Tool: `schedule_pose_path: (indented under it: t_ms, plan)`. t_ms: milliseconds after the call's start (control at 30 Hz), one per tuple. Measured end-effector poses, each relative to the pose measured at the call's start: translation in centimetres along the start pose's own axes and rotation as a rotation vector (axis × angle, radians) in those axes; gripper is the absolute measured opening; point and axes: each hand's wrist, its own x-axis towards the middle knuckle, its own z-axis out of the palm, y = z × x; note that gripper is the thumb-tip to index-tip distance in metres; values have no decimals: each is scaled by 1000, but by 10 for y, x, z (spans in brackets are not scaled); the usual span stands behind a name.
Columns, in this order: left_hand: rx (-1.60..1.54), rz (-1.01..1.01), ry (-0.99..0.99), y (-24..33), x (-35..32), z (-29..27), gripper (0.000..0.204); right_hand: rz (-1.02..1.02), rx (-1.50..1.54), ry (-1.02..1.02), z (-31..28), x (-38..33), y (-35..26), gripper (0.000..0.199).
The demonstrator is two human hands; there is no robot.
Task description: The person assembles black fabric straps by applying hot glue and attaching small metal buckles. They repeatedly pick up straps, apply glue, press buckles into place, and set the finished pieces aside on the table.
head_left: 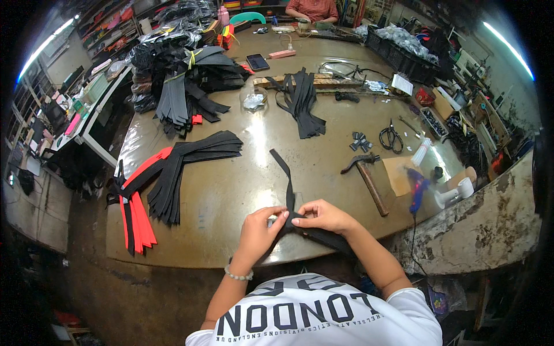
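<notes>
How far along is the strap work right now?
Done, apparently: a finished-looking bundle of black straps lies mid-table, though that cannot be confirmed. In hand: the left hand and right hand both pinch one black strap at the near edge, each grip closed on it. Left: a fan of black and red strips and a big stack lie apart from the hands.
</notes>
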Motion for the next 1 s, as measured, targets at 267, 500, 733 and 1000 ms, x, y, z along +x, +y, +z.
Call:
schedule_pose_path:
  t_ms: [267, 500, 733, 1000]
  plan:
    - [-269, -33, -127, -12, -5, 13, 20, -75, 160, 10, -4, 20, -3, 36]
    - [10, -95, 22, -36, -6, 24, 14, -658, -886, 268, 12, 0, -21, 36]
    - [-1, 37, 20, -48, -7, 27, 15, -338, -654, 448, 36, 29, 8, 36]
    - [43, 66, 99, -41, -12, 29, 11, -528, -1042, 510, 54, 2, 32, 35]
